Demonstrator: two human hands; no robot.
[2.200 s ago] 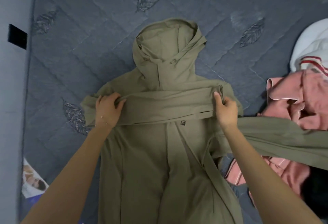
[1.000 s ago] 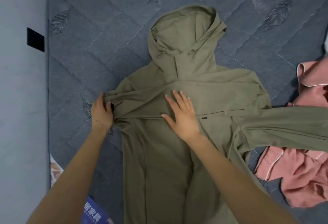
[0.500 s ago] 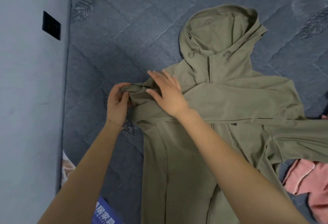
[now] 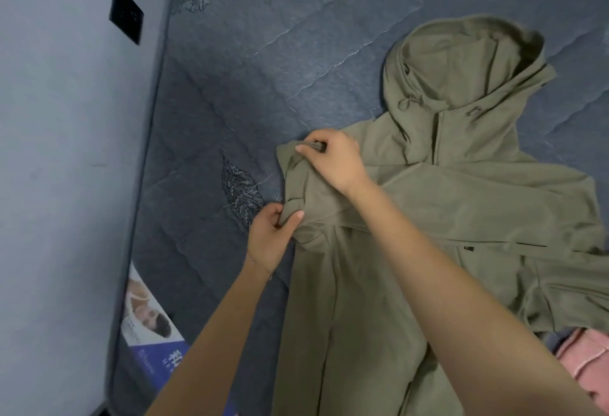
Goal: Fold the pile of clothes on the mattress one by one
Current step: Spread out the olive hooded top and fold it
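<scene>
We find bare mattress [image 4: 263, 69] open above and to the left of the olive hoodie [image 4: 461, 201], a broad strip where a hand could pass. The wall [image 4: 66, 184] closes that strip on the left, along the mattress edge. Our left hand [image 4: 268, 237] and right hand [image 4: 333, 158] occupy the hoodie's folded shoulder, and the forearms cross its body. Pink clothes [image 4: 586, 359] crowd the lower right corner.

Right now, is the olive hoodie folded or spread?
Mostly spread: the olive hoodie has its hood and body flat on the mattress, only one sleeve folded across the chest.
</scene>
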